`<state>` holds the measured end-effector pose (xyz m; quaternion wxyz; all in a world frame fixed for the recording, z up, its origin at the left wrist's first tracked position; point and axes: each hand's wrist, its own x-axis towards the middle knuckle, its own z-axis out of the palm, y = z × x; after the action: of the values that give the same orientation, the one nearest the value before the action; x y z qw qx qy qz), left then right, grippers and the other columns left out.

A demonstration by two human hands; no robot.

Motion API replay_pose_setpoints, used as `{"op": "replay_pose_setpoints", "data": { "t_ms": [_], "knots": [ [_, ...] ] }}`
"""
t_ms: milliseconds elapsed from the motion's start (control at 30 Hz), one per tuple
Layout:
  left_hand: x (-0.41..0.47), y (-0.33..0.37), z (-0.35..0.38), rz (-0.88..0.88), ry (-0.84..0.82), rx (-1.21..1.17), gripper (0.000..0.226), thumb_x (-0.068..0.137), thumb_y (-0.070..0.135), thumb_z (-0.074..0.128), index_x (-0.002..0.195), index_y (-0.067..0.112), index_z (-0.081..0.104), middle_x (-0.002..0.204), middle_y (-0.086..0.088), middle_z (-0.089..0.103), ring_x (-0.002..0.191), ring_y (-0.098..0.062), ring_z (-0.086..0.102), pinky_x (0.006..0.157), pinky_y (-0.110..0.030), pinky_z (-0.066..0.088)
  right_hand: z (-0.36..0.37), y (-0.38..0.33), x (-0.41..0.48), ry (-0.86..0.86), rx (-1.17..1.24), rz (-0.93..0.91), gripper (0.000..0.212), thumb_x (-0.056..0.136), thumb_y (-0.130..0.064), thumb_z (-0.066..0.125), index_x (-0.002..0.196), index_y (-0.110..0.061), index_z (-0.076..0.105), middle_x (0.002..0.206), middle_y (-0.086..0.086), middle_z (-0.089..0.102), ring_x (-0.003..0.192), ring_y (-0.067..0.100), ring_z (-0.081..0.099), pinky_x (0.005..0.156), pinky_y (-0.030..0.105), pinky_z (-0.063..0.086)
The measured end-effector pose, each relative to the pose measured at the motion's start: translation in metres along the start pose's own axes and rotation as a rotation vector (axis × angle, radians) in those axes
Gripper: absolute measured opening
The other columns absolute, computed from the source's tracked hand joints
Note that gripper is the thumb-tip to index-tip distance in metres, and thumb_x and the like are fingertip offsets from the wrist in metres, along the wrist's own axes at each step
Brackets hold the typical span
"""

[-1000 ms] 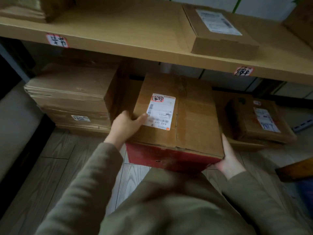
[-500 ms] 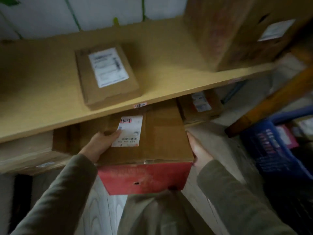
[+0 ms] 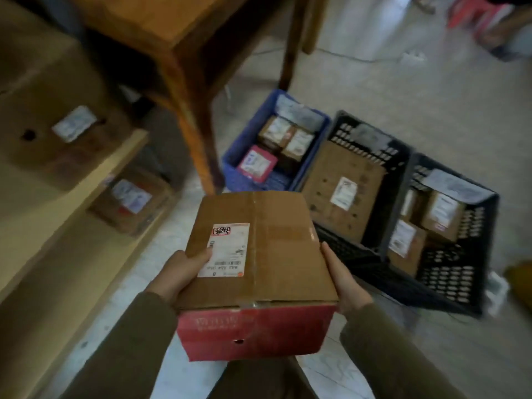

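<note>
Box point(image 3: 259, 254) is off the lower shelf now. A second ago it sat half under the shelf board with both hands on it. Now it hangs in the air in front of the body, over the floor point(image 3: 417, 90). The view has swung right, away from the shelf point(image 3: 57, 205) and toward three crates. I read this as pull-out done, carry under way, set-down not yet begun.

Hands are apart, one on each side of the box. Left hand point(image 3: 180, 272) clamps the left edge, thumb laid over the top at the label point(image 3: 224, 250); its fingers go under, out of sight. Right hand point(image 3: 347, 280) lies flat against the right side, fingers straight as far as they show.

Box: plain brown corrugated card on top, with the flaps meeting at a taped centre seam. The near face is printed red and has a small round hole. The label is white, smooth and flat, with a barcode and a red stamp mark.

Ahead on the floor:
- Blue crate point(image 3: 230, 168), perforated plastic, holds small parcels.
- Black crate point(image 3: 374, 131), latticed walls, is nearly filled by one flat brown parcel.
- Second black crate point(image 3: 460, 286) holds several parcels.

I cannot tell which crate is meant. The middle one looks too full for this box. A wooden table point(image 3: 161, 21) stands beyond, glossy, with square legs.
</note>
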<state>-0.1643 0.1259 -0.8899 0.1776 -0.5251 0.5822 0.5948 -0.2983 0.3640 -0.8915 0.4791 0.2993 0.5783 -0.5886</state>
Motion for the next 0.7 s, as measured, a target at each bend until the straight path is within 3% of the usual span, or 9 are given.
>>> {"op": "replay_pose_setpoints", "data": {
  "t_ms": [100, 233, 300, 367, 500, 600, 700],
  "knots": [
    [-0.001, 0.066, 0.058, 0.050, -0.052, 0.126, 0.042, 0.084, 0.045, 0.062, 0.105, 0.009, 0.064, 0.102, -0.013, 0.069, 0.091, -0.029, 0.065, 0.088, -0.040, 0.051, -0.050, -0.041, -0.011, 0.029, 0.087, -0.017, 0.042, 0.090, -0.050, 0.049, 0.111, -0.016, 0.062, 0.109, 0.019, 0.068, 0.100, 0.034, 0.064, 0.082, 0.044, 0.053],
    [0.009, 0.154, 0.127, 0.133, -0.100, 0.219, 0.047, 0.075, 0.053, 0.066, 0.103, 0.016, 0.065, 0.101, -0.008, 0.070, 0.092, -0.026, 0.066, 0.091, -0.043, 0.051, -0.109, -0.108, -0.007, 0.102, 0.136, -0.036, 0.040, 0.087, -0.046, 0.056, 0.114, -0.016, 0.058, 0.114, 0.017, 0.066, 0.105, 0.034, 0.063, 0.092, 0.048, 0.049],
    [0.019, 0.191, 0.161, 0.164, -0.103, 0.231, 0.056, 0.073, 0.052, 0.068, 0.113, 0.015, 0.060, 0.106, -0.004, 0.067, 0.097, -0.025, 0.064, 0.091, -0.039, 0.050, -0.136, -0.142, 0.000, 0.129, 0.134, -0.058, 0.038, 0.090, -0.042, 0.055, 0.117, -0.016, 0.057, 0.114, 0.015, 0.066, 0.104, 0.032, 0.063, 0.087, 0.044, 0.051],
    [0.032, 0.224, 0.194, 0.198, -0.100, 0.250, 0.049, 0.081, 0.043, 0.066, 0.120, 0.015, 0.055, 0.110, -0.003, 0.063, 0.101, -0.024, 0.061, 0.089, -0.035, 0.048, -0.160, -0.174, 0.014, 0.186, 0.133, -0.100, 0.032, 0.092, -0.037, 0.052, 0.116, -0.016, 0.058, 0.112, 0.013, 0.066, 0.100, 0.028, 0.063, 0.077, 0.037, 0.052],
    [0.068, 0.271, 0.247, 0.243, -0.153, 0.287, 0.045, 0.083, 0.035, 0.066, 0.122, 0.018, 0.053, 0.119, -0.006, 0.062, 0.106, -0.025, 0.059, 0.097, -0.041, 0.047, -0.192, -0.221, 0.052, 0.305, 0.143, -0.147, 0.029, 0.094, -0.029, 0.052, 0.118, -0.016, 0.059, 0.108, 0.010, 0.065, 0.098, 0.026, 0.061, 0.084, 0.041, 0.051],
    [0.109, 0.289, 0.276, 0.242, -0.176, 0.312, 0.050, 0.082, 0.026, 0.068, 0.127, 0.016, 0.049, 0.125, -0.009, 0.060, 0.112, -0.027, 0.057, 0.099, -0.047, 0.045, -0.203, -0.244, 0.092, 0.389, 0.138, -0.166, 0.025, 0.096, -0.028, 0.049, 0.120, -0.022, 0.053, 0.102, 0.002, 0.060, 0.091, 0.020, 0.056, 0.071, 0.035, 0.047],
    [0.154, 0.299, 0.303, 0.235, -0.188, 0.349, 0.047, 0.087, 0.012, 0.062, 0.131, 0.011, 0.046, 0.129, -0.012, 0.056, 0.116, -0.029, 0.054, 0.100, -0.047, 0.044, -0.216, -0.255, 0.142, 0.443, 0.115, -0.183, 0.037, 0.097, -0.028, 0.045, 0.133, -0.021, 0.047, 0.119, 0.006, 0.057, 0.105, 0.024, 0.055, 0.091, 0.044, 0.047]
  ]
}}
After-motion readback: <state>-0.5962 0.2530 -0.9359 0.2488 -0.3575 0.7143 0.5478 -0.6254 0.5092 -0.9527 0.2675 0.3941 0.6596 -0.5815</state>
